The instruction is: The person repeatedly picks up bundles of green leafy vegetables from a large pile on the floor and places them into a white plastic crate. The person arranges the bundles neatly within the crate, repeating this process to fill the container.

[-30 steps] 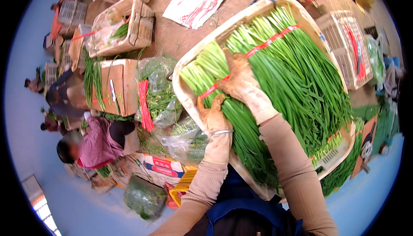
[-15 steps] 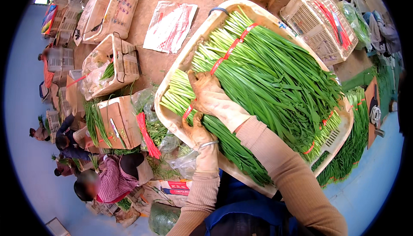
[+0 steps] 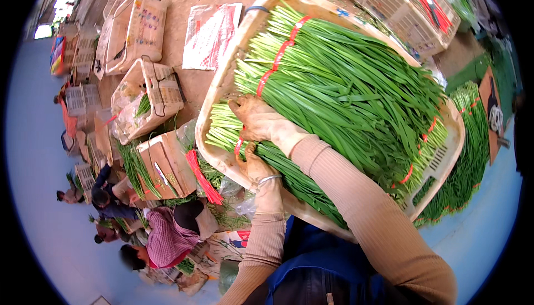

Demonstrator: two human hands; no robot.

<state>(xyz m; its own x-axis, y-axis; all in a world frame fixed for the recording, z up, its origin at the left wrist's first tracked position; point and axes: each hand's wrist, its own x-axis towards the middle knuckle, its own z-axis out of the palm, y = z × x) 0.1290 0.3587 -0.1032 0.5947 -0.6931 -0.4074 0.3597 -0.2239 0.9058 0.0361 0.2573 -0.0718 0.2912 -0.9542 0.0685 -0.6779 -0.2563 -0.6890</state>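
Note:
A large cream plastic crate [image 3: 207,122] lies in front of me, packed with green garlic chives [image 3: 339,88] tied in bundles with red bands. Along its near left side is a smaller chive bundle [image 3: 303,185] with pale stem ends pointing left. My right hand [image 3: 261,120], in a stained pale glove, curls over this bundle's stem end, fingertips pressed down by the red band. Closer to me, my gloved left hand [image 3: 257,170] grips the same bundle from the near side, thumb on top; its other fingers are mostly hidden.
More banded chives [image 3: 459,160] lie right of the crate. Left stand a cardboard box [image 3: 167,163] with a knife on it, a bunch of red ties [image 3: 203,177] and plastic crates [image 3: 150,32]. People [image 3: 172,235] work at the far left. A white sack [image 3: 208,35] lies beyond.
My view has shifted, so the crate sits slightly differently in the picture. My right hand has moved a little nearer to my left hand, off the neighbouring bundle's stems. Both hands stay on the small bundle.

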